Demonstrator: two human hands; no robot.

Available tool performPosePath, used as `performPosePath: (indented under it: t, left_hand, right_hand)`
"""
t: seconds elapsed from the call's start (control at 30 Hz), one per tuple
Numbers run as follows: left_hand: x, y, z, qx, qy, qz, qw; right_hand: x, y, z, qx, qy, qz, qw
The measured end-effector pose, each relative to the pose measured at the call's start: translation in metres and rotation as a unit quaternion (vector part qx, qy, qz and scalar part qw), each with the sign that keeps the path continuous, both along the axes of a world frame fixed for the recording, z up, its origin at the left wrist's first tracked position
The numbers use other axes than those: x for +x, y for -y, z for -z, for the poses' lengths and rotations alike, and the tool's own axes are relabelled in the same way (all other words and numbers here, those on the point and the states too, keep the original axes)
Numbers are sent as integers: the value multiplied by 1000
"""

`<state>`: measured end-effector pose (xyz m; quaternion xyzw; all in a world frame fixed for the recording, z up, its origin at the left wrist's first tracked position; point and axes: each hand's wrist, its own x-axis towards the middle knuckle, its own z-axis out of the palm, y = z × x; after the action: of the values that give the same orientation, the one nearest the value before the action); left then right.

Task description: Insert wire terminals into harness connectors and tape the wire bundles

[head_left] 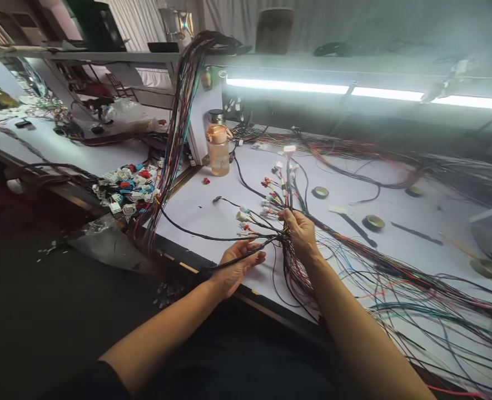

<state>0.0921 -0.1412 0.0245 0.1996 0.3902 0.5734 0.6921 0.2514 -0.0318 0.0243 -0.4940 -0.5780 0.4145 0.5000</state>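
Observation:
A wiring harness (286, 236) with black-taped branches lies near the bench's front edge. My right hand (301, 230) is closed around its upright bundle just above the junction where the branches meet. My left hand (237, 265), palm up, is loosely curled about a black-taped branch (252, 255) that runs across the palm. White, red and green connectors (246, 216) fan out on the left of the junction, and a white connector (289, 149) tops the upright branch. Loose red and black wires (298, 272) hang below my right hand.
A pink-capped bottle (218, 150) stands at the back left. Beside it, a thick wire bundle (181, 111) drapes from the shelf toward a connector pile (131, 186). Tape rolls (373, 223) lie on the right, with many loose wires (429, 311) in front. Lit tubes (291, 85) hang behind.

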Motion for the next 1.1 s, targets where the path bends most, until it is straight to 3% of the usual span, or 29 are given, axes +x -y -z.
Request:
performPosePath:
  t: [0.17, 0.33, 0.5, 0.8, 0.97, 1.1]
  left_hand:
    - [-8, 19, -9, 7, -81, -8, 997]
    - [-18, 22, -17, 103, -240, -73, 962]
    - [-25, 20, -39, 155, -321, 21, 934]
    - [-21, -10, -34, 127, -346, -15, 929]
    - [-22, -20, -36, 134, -355, -57, 924]
    - [-16, -20, -45, 142, -310, -54, 939]
  right_hand:
    - [-1, 2, 1, 6, -24, -13, 1000]
    - [-4, 5, -2, 7, -28, -42, 999]
    - [-5, 7, -4, 3, -39, -52, 998]
    - [2, 8, -15, 29, -72, -170, 982]
    - [8, 7, -19, -14, -99, -271, 957]
    - [9, 7, -21, -35, -110, -270, 956]
